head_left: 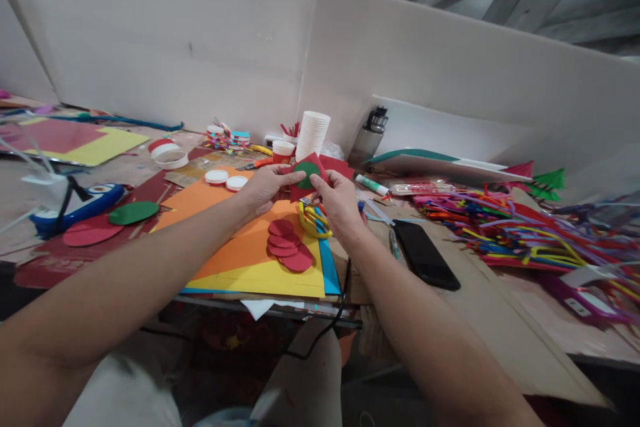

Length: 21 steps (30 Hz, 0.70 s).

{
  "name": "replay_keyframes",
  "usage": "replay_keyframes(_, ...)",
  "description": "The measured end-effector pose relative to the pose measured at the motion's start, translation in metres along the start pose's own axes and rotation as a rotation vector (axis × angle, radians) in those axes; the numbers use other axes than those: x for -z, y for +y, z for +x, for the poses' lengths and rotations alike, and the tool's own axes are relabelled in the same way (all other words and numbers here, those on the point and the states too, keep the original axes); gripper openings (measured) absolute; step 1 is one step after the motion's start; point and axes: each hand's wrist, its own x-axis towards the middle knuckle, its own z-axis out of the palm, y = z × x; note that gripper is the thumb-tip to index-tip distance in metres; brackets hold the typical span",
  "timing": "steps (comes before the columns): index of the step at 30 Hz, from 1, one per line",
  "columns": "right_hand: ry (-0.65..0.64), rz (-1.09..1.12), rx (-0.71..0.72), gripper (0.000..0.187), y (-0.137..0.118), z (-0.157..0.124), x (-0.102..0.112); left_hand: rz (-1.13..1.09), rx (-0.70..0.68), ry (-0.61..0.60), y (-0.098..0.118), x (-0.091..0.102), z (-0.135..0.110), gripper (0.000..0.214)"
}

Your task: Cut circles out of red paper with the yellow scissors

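Note:
Above the middle of the table, my left hand (266, 188) and my right hand (341, 200) pinch a piece of red paper (313, 159) from both sides. A green paper circle (307, 177) lies flat against its face, with both thumbs on or at it. Just below my right hand rest yellow-handled scissors (316, 221), partly hidden. Several overlapping red paper circles (290, 248) lie on the orange sheet (225, 247) and the yellow sheet (270, 280) under my hands. More red paper (336, 165) shows behind the held piece.
A stack of white paper cups (313, 135), a bottle (369, 140) and a glue stick (372, 185) stand or lie behind. To the right are a black phone (425, 253) and many pipe cleaners (525, 233). Larger green (134, 213) and red ovals (90, 230) lie left, beside a blue-and-white boat-shaped object (80, 207).

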Motion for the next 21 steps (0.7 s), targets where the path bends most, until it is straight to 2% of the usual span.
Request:
replay_keyframes(4,-0.076,-0.208,0.036,0.022,0.001,0.0,0.001,0.059,-0.003,0.067,-0.001,0.007,0.004,0.034)
replay_keyframes(7,-0.156,-0.618,0.13,0.025,-0.005,-0.001,0.008,0.066,-0.021,0.098,0.004,0.018,0.01,0.034)
replay_keyframes(9,-0.221,-0.945,0.164,0.022,-0.01,-0.005,0.012,0.044,-0.052,0.169,0.008,0.026,0.015,0.033)
replay_keyframes(11,-0.319,-1.23,0.142,0.026,-0.013,-0.011,0.013,0.014,-0.075,0.235,0.012,0.034,0.02,0.026)
replay_keyframes(13,-0.399,-1.407,0.096,0.036,-0.012,-0.015,0.011,-0.011,-0.093,0.285,0.015,0.04,0.023,0.019)
replay_keyframes(17,-0.422,-1.446,0.044,0.035,-0.002,-0.018,0.005,-0.012,-0.095,0.344,0.018,0.043,0.025,0.011)
replay_keyframes(21,-0.346,-1.399,0.01,0.049,0.004,-0.013,0.007,-0.039,-0.11,0.341,0.019,0.042,0.024,0.011)
